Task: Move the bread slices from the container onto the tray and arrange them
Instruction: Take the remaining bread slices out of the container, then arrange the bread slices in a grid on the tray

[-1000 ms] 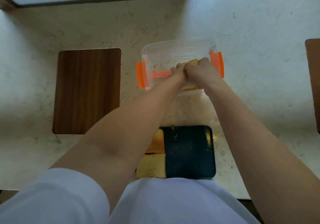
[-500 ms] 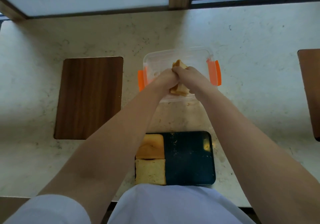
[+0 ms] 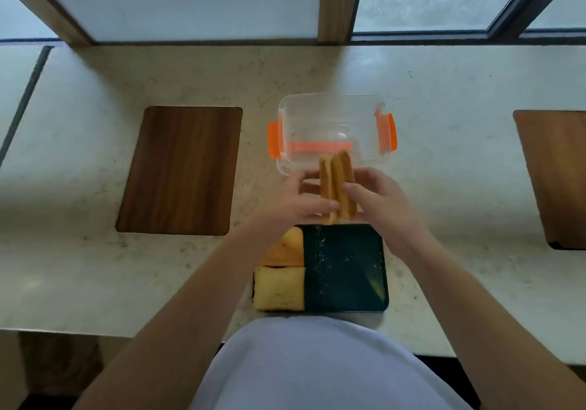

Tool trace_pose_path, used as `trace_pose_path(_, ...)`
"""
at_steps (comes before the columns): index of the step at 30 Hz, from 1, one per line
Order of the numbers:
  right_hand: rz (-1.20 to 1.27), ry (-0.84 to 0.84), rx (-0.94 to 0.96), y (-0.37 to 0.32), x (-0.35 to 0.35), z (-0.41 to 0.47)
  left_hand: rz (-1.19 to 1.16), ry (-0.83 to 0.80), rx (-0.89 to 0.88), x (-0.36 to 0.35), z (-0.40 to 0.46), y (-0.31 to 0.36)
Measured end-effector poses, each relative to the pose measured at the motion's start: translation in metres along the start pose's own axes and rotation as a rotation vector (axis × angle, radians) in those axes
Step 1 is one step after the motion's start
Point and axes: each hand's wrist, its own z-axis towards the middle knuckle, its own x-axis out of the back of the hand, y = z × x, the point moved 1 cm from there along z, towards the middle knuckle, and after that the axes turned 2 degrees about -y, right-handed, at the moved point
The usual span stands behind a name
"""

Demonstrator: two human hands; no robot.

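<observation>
Slices: two held on edge between box and tray, above the counter.
Left hand: pinching the slices' left face.
Right hand: pressing their right face.
Tray: two slices lie flat at its left; right half bare.
Handling: likely light, soft, crumbly; grip by broad faces, gently.
Writing: none legible.

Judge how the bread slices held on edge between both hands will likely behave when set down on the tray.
The held slices look thin and stand on edge, so they would probably tip flat once the left hand and right hand let go. They seem light, soft and crumbly: crumbs dot the tray.
</observation>
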Motion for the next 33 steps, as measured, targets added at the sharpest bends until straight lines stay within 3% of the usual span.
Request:
trace_pose_path(8,0.427,0.031,-0.405,0.095,-0.009,-0.062,-0.154,0.108,0.205,0.001,-0.056,-0.091)
trace_pose_path(12,0.452,0.030,-0.472,0.130,-0.014,-0.083,-0.090,0.112,0.281,-0.005,-0.068,-0.118)
trace_pose_path(18,0.049,0.081,-0.489,0.163,-0.011,-0.085,-0.117,0.247,0.323,0.012,-0.064,-0.126)
trace_pose_path(23,-0.173,0.164,-0.436,0.166,0.006,-0.063,-0.081,0.264,0.322,0.015,-0.064,-0.122)
trace_pose_path(33,-0.711,-0.219,-0.275,0.124,0.033,0.017,0.008,0.229,0.303,0.014,-0.064,-0.117)
